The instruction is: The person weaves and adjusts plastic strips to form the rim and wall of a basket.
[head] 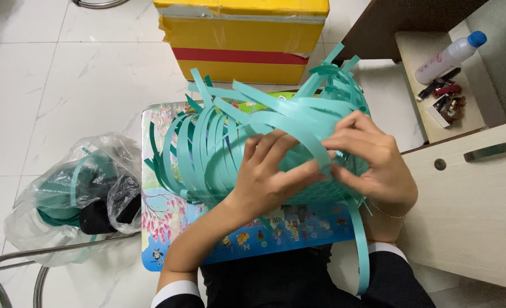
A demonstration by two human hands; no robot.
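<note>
While the half-woven teal strip basket sat on the picture-printed surface, left hand and right hand each had a closed grip on one strip; judged light, springy, slick, easily creased, best pinched near the weave.

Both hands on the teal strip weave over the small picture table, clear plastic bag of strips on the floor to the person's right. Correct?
Not quite: the head view shows the clear plastic bag of strips on the floor to the person's left, not right. The rest holds: the left hand and right hand both grip the teal plastic-strip weave over the small picture-printed table.
</note>
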